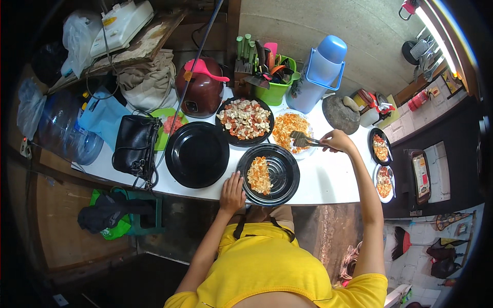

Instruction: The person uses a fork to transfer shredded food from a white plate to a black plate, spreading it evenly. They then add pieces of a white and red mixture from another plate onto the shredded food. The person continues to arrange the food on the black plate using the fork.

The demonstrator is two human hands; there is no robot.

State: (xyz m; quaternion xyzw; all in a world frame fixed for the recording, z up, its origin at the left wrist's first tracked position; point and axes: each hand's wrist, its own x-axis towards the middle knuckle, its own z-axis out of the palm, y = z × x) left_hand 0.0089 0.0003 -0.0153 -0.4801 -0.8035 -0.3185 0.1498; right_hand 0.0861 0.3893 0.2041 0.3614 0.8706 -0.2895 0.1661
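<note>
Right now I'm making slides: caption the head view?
Right fingers hold tongs over shredded food; left fingers touch a partly filled black plate.

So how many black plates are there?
4: an empty round black plate leftmost; a second plate behind, holding red-and-white pieces; a third plate by the left hand; a fourth plate at the far right of the white table. More could be stacked underneath.

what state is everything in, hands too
left hand: touching near black plate
right hand: gripping serving utensil
serving utensil: over shredded food
near black plate: partly covered
left black plate: bare
far black plate: piled with sliced food
red cooker: closed
blue jug: upright, capped
green holder: filled with utensils
</note>
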